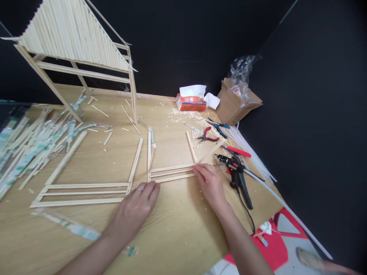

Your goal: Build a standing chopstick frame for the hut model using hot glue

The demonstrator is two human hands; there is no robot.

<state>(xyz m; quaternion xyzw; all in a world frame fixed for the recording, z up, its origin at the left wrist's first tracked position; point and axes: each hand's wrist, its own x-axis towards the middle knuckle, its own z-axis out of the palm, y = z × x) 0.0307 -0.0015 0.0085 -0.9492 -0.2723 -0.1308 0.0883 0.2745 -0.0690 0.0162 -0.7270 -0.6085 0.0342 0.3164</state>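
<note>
A small frame of wooden sticks (172, 172) lies flat on the wooden table (177, 229), between my two hands. My left hand (136, 208) rests palm down with its fingers stretched out, the fingertips touching the frame's near left corner. My right hand (210, 183) lies flat at the frame's right end, its fingers pressed on the ends of the horizontal sticks. A larger stick frame (86, 189) lies to the left of it. Neither hand grips anything.
A black glue gun (237, 175) lies just right of my right hand, with pliers (208, 135) and a red-handled tool (237, 151) beyond. A tissue box (191, 102) and paper bag (236, 103) stand at the back. A tall stick roof model (77, 42) rises far left; wrapped chopsticks (25, 152) are heaped left.
</note>
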